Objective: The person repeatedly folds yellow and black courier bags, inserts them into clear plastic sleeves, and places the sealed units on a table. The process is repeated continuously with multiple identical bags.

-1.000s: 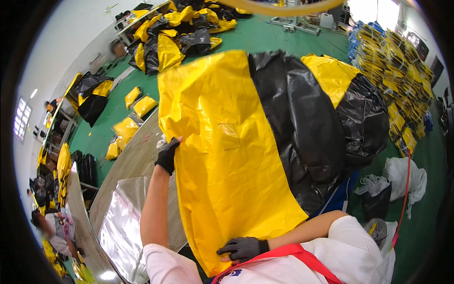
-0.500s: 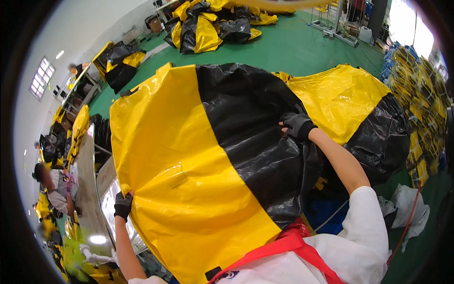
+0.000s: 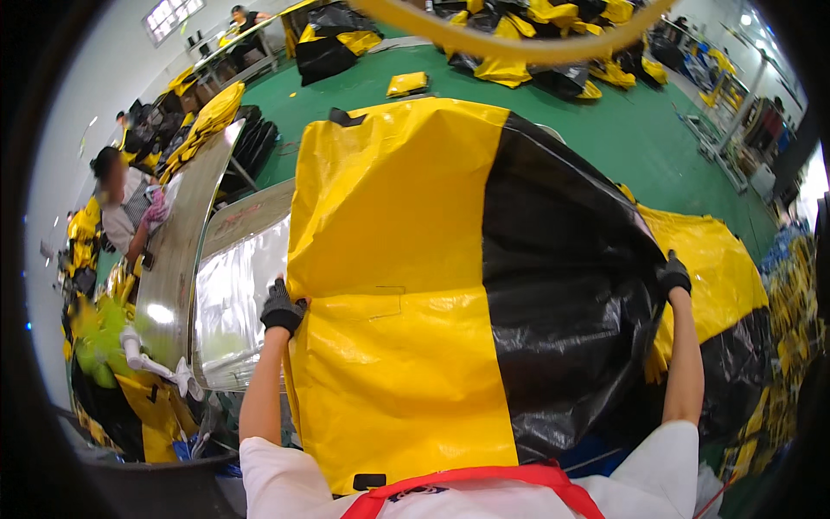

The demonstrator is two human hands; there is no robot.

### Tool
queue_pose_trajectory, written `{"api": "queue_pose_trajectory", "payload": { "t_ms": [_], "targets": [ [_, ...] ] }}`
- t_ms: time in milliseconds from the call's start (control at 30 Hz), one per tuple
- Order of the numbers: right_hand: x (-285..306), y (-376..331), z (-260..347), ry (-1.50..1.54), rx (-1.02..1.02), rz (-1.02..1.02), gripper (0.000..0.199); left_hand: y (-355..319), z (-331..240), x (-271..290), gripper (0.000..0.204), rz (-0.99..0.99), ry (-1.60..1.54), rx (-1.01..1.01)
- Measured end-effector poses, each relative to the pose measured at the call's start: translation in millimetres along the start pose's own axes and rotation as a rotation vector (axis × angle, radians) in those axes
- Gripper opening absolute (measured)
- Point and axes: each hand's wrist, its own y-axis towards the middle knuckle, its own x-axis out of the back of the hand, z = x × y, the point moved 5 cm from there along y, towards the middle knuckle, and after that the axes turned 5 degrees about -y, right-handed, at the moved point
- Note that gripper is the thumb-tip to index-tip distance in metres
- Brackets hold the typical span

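- Yellow and black, glossy and crinkled: the big sheet-like bag (image 3: 484,294) spans the space in front of the wearer, spread between both hands, its lower edge near the red strap (image 3: 527,474).
- Look at that surface! Smooth yellow on the left, a darker, shinier black panel on the right, bulging into a rounded outer edge.
- A crease runs across the yellow, past a thin rectangular outline, and two stubby black tabs (image 3: 370,482) sit at top and bottom.
- Left hand (image 3: 282,310), in a dark knit glove with bare fingertips: its grip is closed on the yellow side edge.
- Right hand (image 3: 674,277), gloved to match, well apart from it: that grip is clasping the black rim.
- Just beyond the right hand, a second bag (image 3: 705,268), wrinkled, yellow over black.
- Left of the bag, a clear plastic sheet (image 3: 238,290), all glare and ripples, on a rounded-corner worktop (image 3: 251,212).
- Further out, a flat yellow packet (image 3: 406,84) lies on smooth green floor (image 3: 640,138), with a crumpled heap (image 3: 510,56) beyond.
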Motion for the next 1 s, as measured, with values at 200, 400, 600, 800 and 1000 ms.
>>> {"api": "queue_pose_trajectory", "payload": {
  "t_ms": [200, 400, 600, 800, 1000],
  "targets": [
    [42, -64, 129, -0.142, 0.418, -0.613, 0.068, 155, -1, -14, 0.067, 0.200, -0.362, 0.051],
    [-6, -37, 108, 0.162, 0.463, -0.505, 0.070, 252, -32, -66, 0.048, 0.680, -1.167, -0.073],
    [-3, -40, 116, 0.152, 0.431, -0.496, 0.066, 298, -99, -18, 0.032, 0.300, -1.149, -0.422],
    [-4, -40, 119, 0.196, 0.464, -0.485, 0.064, 312, -136, 29, 0.053, 0.615, -1.982, -0.092],
    [-3, -45, 117, 0.166, 0.396, -0.464, 0.062, 291, -165, 116, 0.043, 0.342, -1.676, -0.309]
  ]
}}
